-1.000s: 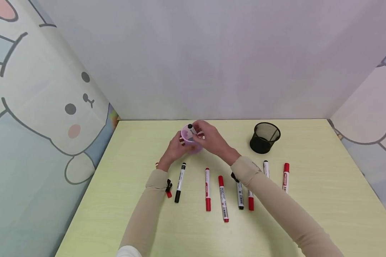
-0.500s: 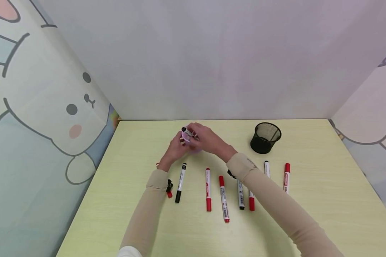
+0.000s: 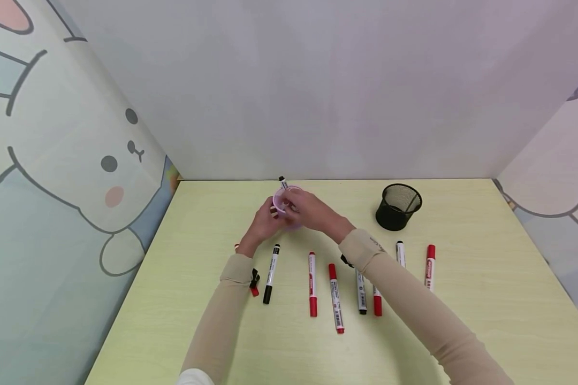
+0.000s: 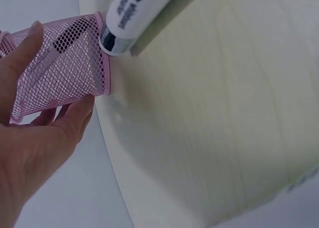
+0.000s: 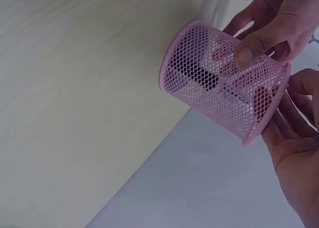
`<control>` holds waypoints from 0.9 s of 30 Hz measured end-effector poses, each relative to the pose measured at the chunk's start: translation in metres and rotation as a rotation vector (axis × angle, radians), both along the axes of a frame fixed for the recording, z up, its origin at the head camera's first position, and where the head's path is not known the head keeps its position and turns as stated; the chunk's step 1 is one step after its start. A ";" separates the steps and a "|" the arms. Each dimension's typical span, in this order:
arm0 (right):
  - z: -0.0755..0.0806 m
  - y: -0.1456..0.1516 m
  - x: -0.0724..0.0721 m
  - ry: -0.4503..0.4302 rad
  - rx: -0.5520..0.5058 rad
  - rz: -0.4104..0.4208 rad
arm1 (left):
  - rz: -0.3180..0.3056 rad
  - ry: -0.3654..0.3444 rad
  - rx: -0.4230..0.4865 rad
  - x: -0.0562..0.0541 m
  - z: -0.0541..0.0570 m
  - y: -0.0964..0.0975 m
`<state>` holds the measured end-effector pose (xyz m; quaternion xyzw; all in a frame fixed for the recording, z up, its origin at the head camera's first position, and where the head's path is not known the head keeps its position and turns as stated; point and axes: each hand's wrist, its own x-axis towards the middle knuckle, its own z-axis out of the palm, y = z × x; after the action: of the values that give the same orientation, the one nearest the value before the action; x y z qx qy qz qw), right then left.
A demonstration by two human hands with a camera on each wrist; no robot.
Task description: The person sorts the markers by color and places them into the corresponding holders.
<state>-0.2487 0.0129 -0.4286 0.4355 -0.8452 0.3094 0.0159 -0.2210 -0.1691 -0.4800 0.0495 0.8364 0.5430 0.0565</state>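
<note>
My left hand grips a pink mesh pen holder near the back edge of the table, its thumb lying along the mesh in the right wrist view. Over the rim, my right hand pinches a white marker whose black end sticks up past the far side. Through the mesh in the right wrist view, the marker's other black end shows inside, toward the base. The holder lies tilted on its side in the left wrist view. The right fingertips are partly hidden by the rim.
A black mesh pen holder stands at the back right. In front of my hands lie a black-capped marker, red-capped markers such as this red marker, and several others, some partly under my forearms. A curtain wall rises behind the table.
The marker's top end has swung from leaning left over the holder to pointing up beyond its far rim. My right hand has shifted slightly down; the left hand keeps its grip.
</note>
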 end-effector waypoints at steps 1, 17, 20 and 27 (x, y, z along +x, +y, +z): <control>0.000 0.001 0.000 -0.001 -0.003 0.000 | 0.000 0.000 -0.003 0.000 0.000 0.000; 0.000 0.023 0.010 0.035 -0.125 -0.063 | 0.012 -0.009 -0.027 -0.001 0.000 0.001; 0.000 0.028 0.014 0.069 -0.144 -0.077 | 0.015 -0.014 -0.022 0.000 0.000 0.000; -0.001 0.041 0.021 0.057 -0.133 -0.144 | 0.020 -0.024 -0.008 -0.001 -0.001 0.000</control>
<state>-0.2277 0.0544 -0.4292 0.3803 -0.8511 0.3504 0.0912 -0.2217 -0.1690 -0.4808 0.0341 0.8383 0.5406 0.0613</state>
